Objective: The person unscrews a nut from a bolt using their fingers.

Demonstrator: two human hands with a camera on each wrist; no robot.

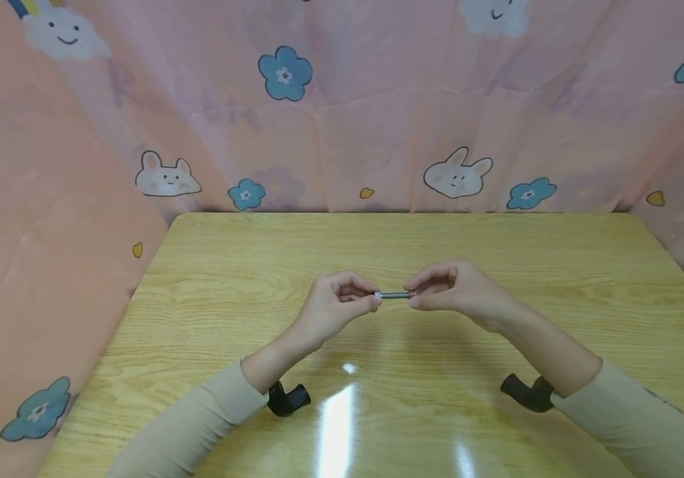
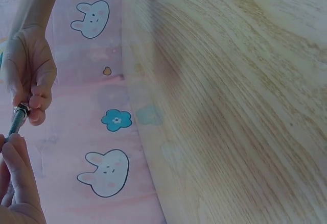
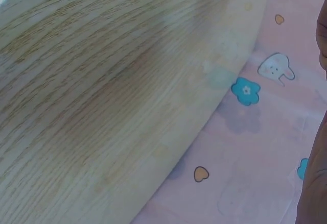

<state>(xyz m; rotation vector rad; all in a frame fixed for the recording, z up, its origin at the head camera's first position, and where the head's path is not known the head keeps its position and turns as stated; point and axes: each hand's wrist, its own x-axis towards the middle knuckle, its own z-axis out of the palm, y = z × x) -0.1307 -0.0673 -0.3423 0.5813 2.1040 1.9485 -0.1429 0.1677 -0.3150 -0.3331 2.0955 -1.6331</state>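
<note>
A metal bolt (image 1: 394, 295) lies level between both hands, above the table. My left hand (image 1: 331, 307) pinches its left end between thumb and fingers. At the other end, my right hand (image 1: 464, 293) pinches what looks like a nut (image 2: 23, 107), seen in the left wrist view with the threaded shank (image 2: 15, 124) running from it. The fingertips cover much of both ends, so how far the nut sits on the thread I cannot tell. In the right wrist view only part of a hand (image 3: 312, 183) shows at the right edge; the bolt is out of sight there.
A wood-grain table (image 1: 228, 252) lies beneath the hands, with bright reflections near its front. Pink printed cloth (image 1: 354, 133) hangs behind it and at the sides. Black wrist camera mounts (image 1: 287, 399) jut from under both sleeves, above the tabletop.
</note>
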